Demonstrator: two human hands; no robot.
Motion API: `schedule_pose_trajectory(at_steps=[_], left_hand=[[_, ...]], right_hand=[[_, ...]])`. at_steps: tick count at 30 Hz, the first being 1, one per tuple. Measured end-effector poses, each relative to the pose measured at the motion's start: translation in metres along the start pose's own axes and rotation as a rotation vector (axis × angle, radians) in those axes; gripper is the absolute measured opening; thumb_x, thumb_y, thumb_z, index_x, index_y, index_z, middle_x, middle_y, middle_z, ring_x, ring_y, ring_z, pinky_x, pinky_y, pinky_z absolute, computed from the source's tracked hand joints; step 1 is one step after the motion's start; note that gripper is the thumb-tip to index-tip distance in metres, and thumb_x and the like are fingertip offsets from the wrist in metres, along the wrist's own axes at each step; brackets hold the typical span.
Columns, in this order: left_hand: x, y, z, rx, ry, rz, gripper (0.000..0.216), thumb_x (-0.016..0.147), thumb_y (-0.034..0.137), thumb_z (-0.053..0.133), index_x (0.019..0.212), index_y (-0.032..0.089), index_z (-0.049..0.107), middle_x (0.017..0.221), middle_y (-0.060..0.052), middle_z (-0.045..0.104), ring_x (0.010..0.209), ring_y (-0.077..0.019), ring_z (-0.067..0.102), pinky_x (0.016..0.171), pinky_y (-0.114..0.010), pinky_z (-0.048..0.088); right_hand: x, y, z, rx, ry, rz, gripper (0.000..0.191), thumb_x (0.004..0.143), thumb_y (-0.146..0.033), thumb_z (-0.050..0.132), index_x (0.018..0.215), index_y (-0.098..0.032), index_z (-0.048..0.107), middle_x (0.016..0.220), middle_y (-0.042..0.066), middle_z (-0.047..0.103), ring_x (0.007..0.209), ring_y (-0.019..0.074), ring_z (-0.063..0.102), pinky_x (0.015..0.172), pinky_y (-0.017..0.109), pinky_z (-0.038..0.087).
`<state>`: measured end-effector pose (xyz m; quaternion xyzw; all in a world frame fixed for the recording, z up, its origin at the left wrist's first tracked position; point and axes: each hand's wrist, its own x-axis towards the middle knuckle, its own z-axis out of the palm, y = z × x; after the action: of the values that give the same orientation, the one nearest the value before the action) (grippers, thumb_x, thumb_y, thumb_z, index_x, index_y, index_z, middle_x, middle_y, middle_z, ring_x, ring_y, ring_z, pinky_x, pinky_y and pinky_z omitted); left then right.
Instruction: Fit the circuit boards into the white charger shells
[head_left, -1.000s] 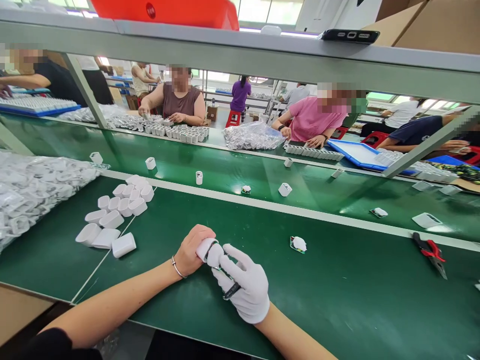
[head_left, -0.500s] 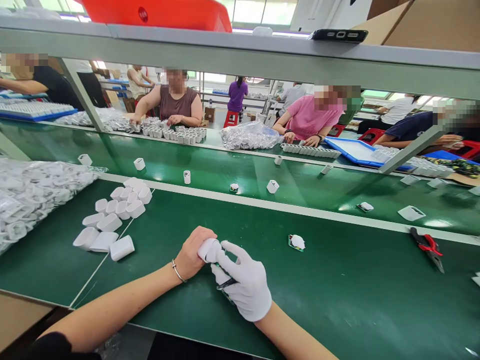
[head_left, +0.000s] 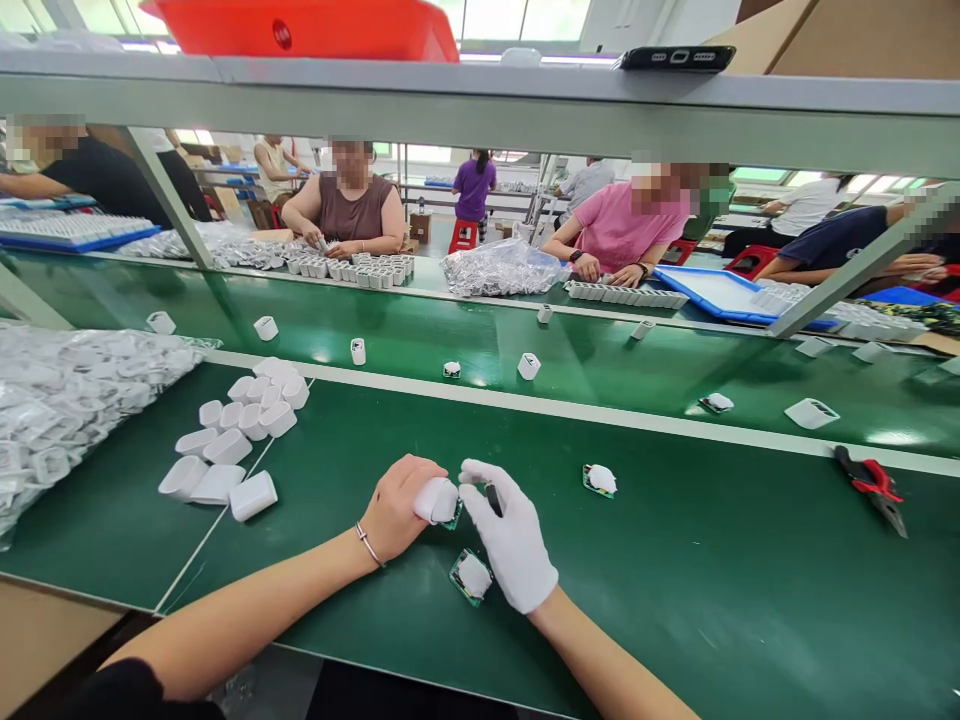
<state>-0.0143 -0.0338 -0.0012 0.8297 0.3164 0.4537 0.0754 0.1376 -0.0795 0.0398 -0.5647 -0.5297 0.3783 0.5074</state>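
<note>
— Anything moved on the green bench (head_left: 675, 600)?

— Not the big things. The heap of bagged parts (head_left: 60, 400) at the left and the cluster of empty shells (head_left: 232, 440) beside it lie as they did a second ago. So do the red cutters (head_left: 870, 480), off to the right.

— And the hands?

— That's where it has changed. The bare left hand (head_left: 401, 505) keeps its fingers closed round the white shell (head_left: 436, 497), held just above the bench in front of the person. A bit of green shows at the shell's lower end. The gloved right hand (head_left: 514, 545) was wrapped over that shell; now it has slid off to the right, with only its fingertips near it.

— Is the glove holding something?

— Something small and dark shows between thumb and forefinger, but I can't tell whether it's pinched there.

— What's that by the glove?

— A loose board (head_left: 472, 577), green with a white block on it, lying on the bench against the heel of the glove. It wasn't showing before. I'd judge the shell is the piece being worked on, and that board is out of both hands.
</note>
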Motion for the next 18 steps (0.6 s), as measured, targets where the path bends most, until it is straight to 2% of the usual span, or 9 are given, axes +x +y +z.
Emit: schedule_pose_trajectory(at_steps=[2, 4, 10, 13, 18], left_hand=[[0.000, 0.002, 0.000, 0.117, 0.011, 0.029, 0.018, 0.086, 0.015, 0.042, 0.097, 0.016, 0.056, 0.087, -0.008, 0.064, 0.077, -0.0191, 0.059, 0.070, -0.033, 0.047], [0.001, 0.006, 0.000, 0.208, 0.001, 0.067, 0.020, 0.088, 0.014, 0.039, 0.098, 0.017, 0.057, 0.089, -0.009, 0.065, 0.076, -0.0195, 0.060, 0.069, -0.033, 0.044], [0.002, 0.018, 0.001, 0.295, 0.001, 0.103, 0.021, 0.090, 0.016, 0.036, 0.096, 0.014, 0.057, 0.086, -0.011, 0.066, 0.073, -0.0205, 0.059, 0.068, -0.034, 0.041], [0.003, 0.020, 0.001, 0.297, -0.006, 0.102, 0.022, 0.091, 0.015, 0.035, 0.095, 0.013, 0.056, 0.086, -0.011, 0.066, 0.073, -0.0206, 0.058, 0.068, -0.034, 0.042], [0.004, 0.021, 0.002, 0.288, 0.007, 0.110, 0.022, 0.092, 0.015, 0.033, 0.099, 0.013, 0.055, 0.088, -0.011, 0.065, 0.075, -0.0204, 0.058, 0.070, -0.034, 0.043]], right_hand=[[0.003, 0.003, 0.005, 0.028, -0.043, 0.086, 0.032, 0.075, -0.035, 0.056, 0.100, -0.018, 0.064, 0.089, 0.006, 0.070, 0.084, 0.0210, 0.064, 0.077, 0.036, 0.053], [0.003, 0.007, 0.010, -0.001, -0.060, 0.089, 0.030, 0.075, -0.035, 0.055, 0.097, -0.017, 0.066, 0.092, 0.007, 0.070, 0.085, 0.0219, 0.065, 0.079, 0.036, 0.052], [-0.007, 0.018, 0.025, -0.113, 0.088, -0.165, 0.030, 0.084, -0.035, 0.045, 0.095, -0.017, 0.066, 0.088, 0.008, 0.070, 0.080, 0.0205, 0.064, 0.076, 0.034, 0.052], [-0.008, 0.022, 0.029, -0.106, 0.113, -0.184, 0.030, 0.085, -0.034, 0.043, 0.096, -0.017, 0.065, 0.088, 0.008, 0.070, 0.079, 0.0193, 0.064, 0.075, 0.032, 0.052], [-0.009, 0.032, 0.033, -0.003, 0.121, -0.180, 0.034, 0.087, -0.035, 0.040, 0.102, -0.015, 0.063, 0.097, 0.010, 0.069, 0.090, 0.0199, 0.064, 0.083, 0.033, 0.051]])
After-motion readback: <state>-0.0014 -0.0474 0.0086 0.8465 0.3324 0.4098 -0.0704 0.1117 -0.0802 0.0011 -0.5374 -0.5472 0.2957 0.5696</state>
